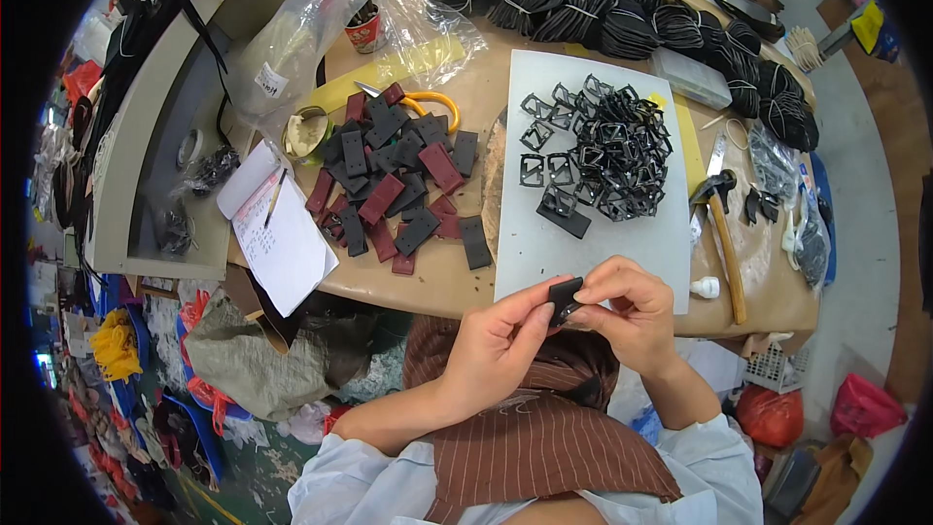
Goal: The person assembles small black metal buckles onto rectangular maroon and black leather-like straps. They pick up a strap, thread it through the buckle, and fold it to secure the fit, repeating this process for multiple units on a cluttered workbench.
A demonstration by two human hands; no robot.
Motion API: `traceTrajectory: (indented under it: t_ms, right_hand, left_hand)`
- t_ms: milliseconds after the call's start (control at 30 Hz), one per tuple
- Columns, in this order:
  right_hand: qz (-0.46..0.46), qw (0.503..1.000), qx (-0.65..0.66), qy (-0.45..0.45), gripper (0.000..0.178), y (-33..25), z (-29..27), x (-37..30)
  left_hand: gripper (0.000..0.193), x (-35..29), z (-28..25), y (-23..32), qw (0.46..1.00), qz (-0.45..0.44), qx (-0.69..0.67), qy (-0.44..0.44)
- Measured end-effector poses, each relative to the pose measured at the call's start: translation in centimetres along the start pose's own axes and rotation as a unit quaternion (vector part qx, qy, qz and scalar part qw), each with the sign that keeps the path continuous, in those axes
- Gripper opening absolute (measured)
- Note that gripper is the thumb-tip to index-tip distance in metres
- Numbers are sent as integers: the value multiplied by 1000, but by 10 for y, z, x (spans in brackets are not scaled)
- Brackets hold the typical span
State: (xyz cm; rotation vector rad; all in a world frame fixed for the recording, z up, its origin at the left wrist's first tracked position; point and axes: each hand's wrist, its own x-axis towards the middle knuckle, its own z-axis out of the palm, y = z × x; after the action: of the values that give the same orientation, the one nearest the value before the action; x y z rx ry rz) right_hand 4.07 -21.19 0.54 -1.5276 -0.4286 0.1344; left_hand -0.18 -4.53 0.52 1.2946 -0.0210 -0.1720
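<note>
Left hand point(498, 338) and right hand point(634, 313) pinch a black tab point(563, 293), long axis roughly forward.

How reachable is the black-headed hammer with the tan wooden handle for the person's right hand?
Probably yes: the hammer lies uncovered on the right. The right hand, though, is holding a flat black rectangular piece with the left hand and may need to let go.

Open notebook point(282, 262) — a pen point(275, 198) lying on it, wooden-handled hammer point(727, 258), tied black bundles point(625, 32), red plastic bag point(770, 415)
</note>
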Motion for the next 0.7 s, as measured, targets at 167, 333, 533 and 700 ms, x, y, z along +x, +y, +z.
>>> traceTrajectory:
  t_ms: [167, 333, 533, 700]
  right_hand:
    - [15, 1000, -21, -16, 19, -3, -3, -3]
    - [127, 986, 104, 6, 29, -8, 2, 1]
    - [205, 965, 162, -36, 26, 8, -1, 3]
    - [200, 952, 233, -4, 24, 6, 0, 0]
  left_hand:
    - [31, -4, -9, -5, 998, -4, 46, -45]
    - [39, -2, -6, 8, 983, 58, 158, -68]
    - [47, 14, -14, 9, 979, -38, 198, -41]
    - [33, 20, -20, 2, 997, 18, 75, 10]
